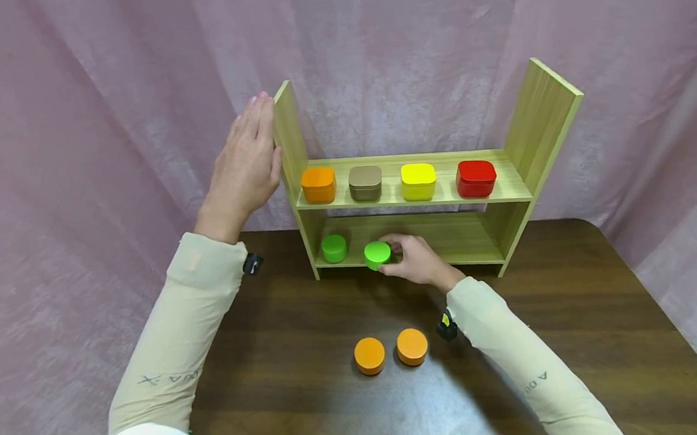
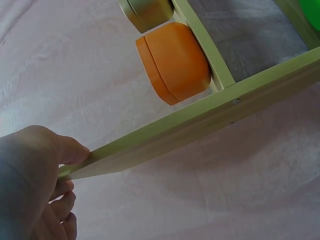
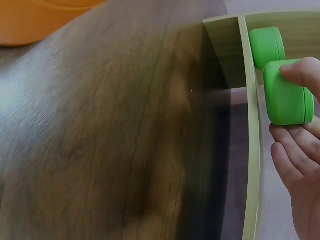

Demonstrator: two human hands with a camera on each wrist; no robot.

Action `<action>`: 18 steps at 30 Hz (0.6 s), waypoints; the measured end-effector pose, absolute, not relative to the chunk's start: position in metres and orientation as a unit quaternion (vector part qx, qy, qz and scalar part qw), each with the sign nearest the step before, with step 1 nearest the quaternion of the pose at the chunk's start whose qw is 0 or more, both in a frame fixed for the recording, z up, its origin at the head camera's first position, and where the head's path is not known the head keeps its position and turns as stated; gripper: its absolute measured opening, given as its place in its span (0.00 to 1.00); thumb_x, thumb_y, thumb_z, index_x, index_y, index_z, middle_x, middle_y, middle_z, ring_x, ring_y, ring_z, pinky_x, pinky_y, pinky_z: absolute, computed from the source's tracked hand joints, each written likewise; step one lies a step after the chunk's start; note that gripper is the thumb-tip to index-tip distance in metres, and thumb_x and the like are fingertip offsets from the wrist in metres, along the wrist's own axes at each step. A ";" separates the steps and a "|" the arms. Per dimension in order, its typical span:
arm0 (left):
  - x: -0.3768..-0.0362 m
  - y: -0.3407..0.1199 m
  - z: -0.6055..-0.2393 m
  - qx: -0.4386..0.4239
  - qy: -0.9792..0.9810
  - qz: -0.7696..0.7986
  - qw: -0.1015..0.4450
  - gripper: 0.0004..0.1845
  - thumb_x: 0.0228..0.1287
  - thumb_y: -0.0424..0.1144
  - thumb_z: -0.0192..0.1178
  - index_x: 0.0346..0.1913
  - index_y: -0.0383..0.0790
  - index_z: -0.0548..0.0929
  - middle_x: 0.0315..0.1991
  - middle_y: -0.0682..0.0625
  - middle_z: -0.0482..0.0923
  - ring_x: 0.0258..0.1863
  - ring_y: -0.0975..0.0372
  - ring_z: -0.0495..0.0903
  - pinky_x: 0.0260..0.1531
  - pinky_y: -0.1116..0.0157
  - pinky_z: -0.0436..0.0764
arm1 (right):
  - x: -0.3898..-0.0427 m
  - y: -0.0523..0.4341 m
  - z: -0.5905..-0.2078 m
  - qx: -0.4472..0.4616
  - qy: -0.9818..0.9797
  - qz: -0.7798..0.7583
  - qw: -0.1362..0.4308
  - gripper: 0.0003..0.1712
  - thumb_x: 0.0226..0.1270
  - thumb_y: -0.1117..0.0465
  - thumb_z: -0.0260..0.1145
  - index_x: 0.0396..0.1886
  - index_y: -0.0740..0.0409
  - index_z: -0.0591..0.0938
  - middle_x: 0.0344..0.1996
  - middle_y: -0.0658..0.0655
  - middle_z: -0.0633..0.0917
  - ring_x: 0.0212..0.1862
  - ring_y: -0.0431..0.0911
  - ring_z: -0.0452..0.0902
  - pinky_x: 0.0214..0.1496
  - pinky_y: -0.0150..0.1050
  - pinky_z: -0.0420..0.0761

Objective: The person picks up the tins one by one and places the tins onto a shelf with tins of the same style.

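Left sleeve (image 1: 170, 341) nearest. My left hand (image 1: 243, 161) pinches the rack (image 2: 165, 132), presumably steadying it; my right hand (image 1: 418, 260) grips a green container (image 1: 377, 253) sidewise, apparently freeing its base.

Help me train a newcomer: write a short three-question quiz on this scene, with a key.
1. What colour is the tub held in the right hand?
A) Purple
B) Green
C) Blue

2. True or false: the left hand grips the right side panel of the shelf.

3. Fill in the gap. In the head view, the top row runs, left to right: orange tub, ____, yellow tub, red tub.

Key: 1. B. 2. False; it grips the left panel. 3. Brown tub.
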State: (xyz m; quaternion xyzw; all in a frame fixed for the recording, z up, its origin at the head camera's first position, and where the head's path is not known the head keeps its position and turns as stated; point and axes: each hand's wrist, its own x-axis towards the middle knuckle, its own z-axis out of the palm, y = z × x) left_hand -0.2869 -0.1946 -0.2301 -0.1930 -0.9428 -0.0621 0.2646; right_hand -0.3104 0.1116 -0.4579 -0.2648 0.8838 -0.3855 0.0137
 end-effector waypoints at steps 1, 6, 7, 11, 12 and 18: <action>-0.287 -0.194 -0.230 -0.193 -0.943 -0.063 0.263 0.38 0.81 0.36 0.49 0.85 0.32 0.46 0.87 0.40 0.45 0.88 0.48 0.46 0.87 0.51 0.46 | -0.311 0.110 -0.458 -0.260 0.885 -0.386 0.014 0.35 0.62 0.56 0.79 0.67 0.64 0.80 0.56 0.62 0.89 0.56 0.55 0.88 0.63 0.52 0.87; -0.285 -0.194 -0.230 -0.191 -0.942 -0.063 0.268 0.38 0.81 0.35 0.50 0.85 0.31 0.47 0.87 0.39 0.45 0.87 0.48 0.47 0.87 0.51 0.47 | -0.317 0.103 -0.457 -0.254 0.890 -0.380 0.009 0.35 0.63 0.54 0.79 0.67 0.62 0.80 0.56 0.62 0.89 0.57 0.55 0.88 0.62 0.53 0.87; -0.284 -0.195 -0.230 -0.191 -0.942 -0.063 0.268 0.38 0.81 0.35 0.50 0.85 0.31 0.47 0.87 0.39 0.46 0.87 0.48 0.47 0.87 0.51 0.47 | -0.318 0.102 -0.457 -0.254 0.890 -0.378 0.008 0.35 0.64 0.54 0.78 0.67 0.61 0.80 0.57 0.61 0.89 0.57 0.55 0.88 0.62 0.53 0.86; -0.284 -0.196 -0.230 -0.188 -0.942 -0.061 0.270 0.38 0.81 0.35 0.50 0.85 0.32 0.47 0.87 0.40 0.45 0.88 0.48 0.47 0.87 0.51 0.47 | -0.323 0.098 -0.456 -0.254 0.890 -0.377 0.009 0.33 0.65 0.54 0.77 0.67 0.60 0.81 0.56 0.61 0.89 0.57 0.54 0.87 0.62 0.53 0.86; -0.284 -0.196 -0.230 -0.187 -0.943 -0.060 0.270 0.38 0.81 0.35 0.50 0.85 0.32 0.47 0.87 0.40 0.45 0.88 0.49 0.47 0.87 0.52 0.47 | -0.324 0.098 -0.456 -0.254 0.890 -0.377 0.011 0.32 0.65 0.54 0.77 0.67 0.60 0.81 0.56 0.60 0.89 0.57 0.54 0.87 0.62 0.53 0.86; -0.285 -0.189 -0.228 -0.186 -0.945 -0.056 0.262 0.38 0.81 0.36 0.49 0.85 0.32 0.46 0.87 0.40 0.45 0.88 0.48 0.46 0.87 0.51 0.46 | -0.327 0.103 -0.455 -0.247 0.891 -0.380 0.021 0.31 0.66 0.55 0.77 0.66 0.59 0.81 0.57 0.61 0.88 0.59 0.56 0.87 0.64 0.54 0.85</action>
